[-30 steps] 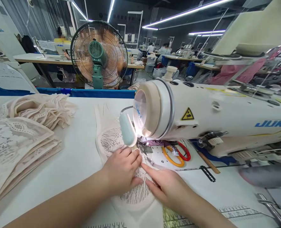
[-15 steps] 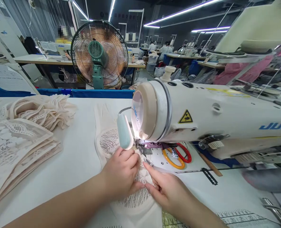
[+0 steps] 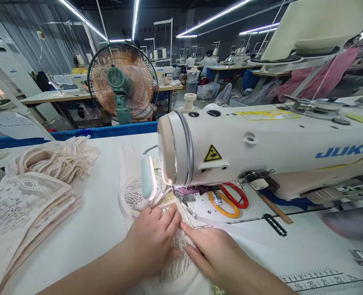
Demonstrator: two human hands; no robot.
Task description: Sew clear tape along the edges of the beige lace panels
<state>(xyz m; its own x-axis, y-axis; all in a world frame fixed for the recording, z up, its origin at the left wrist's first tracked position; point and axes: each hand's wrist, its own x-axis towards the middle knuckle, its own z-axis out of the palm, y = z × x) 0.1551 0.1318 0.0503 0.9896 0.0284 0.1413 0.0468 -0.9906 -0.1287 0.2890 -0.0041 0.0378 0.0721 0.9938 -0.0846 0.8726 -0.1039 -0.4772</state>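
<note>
A beige lace bra piece (image 3: 178, 268) lies under the sewing machine's head, its second lace cup (image 3: 132, 192) spread to the left of the needle area. My left hand (image 3: 155, 237) presses on the fabric just in front of the presser foot, fingers bent together and gripping it. My right hand (image 3: 216, 254) holds the same piece at its right edge, index finger and thumb on the lace, the other fingers curled out of sight. The sewing machine (image 3: 230, 143) reaches in from the right. A pale blue guard (image 3: 148, 178) hangs in front of its needle, which is hidden.
Stacked lace pieces (image 3: 43, 213) lie at left, more crumpled ones (image 3: 58, 157) behind. Scissors with red and orange handles (image 3: 230, 209), a black blade-shaped piece (image 3: 275, 225) and a wooden stick (image 3: 276, 209) are at right. A large fan (image 3: 122, 82) stands beyond the table.
The camera view has turned and shifted, so the machine appears farther left. Both hands have drawn slightly back toward me with the lace; a fold of fabric now shows near the foot.
</note>
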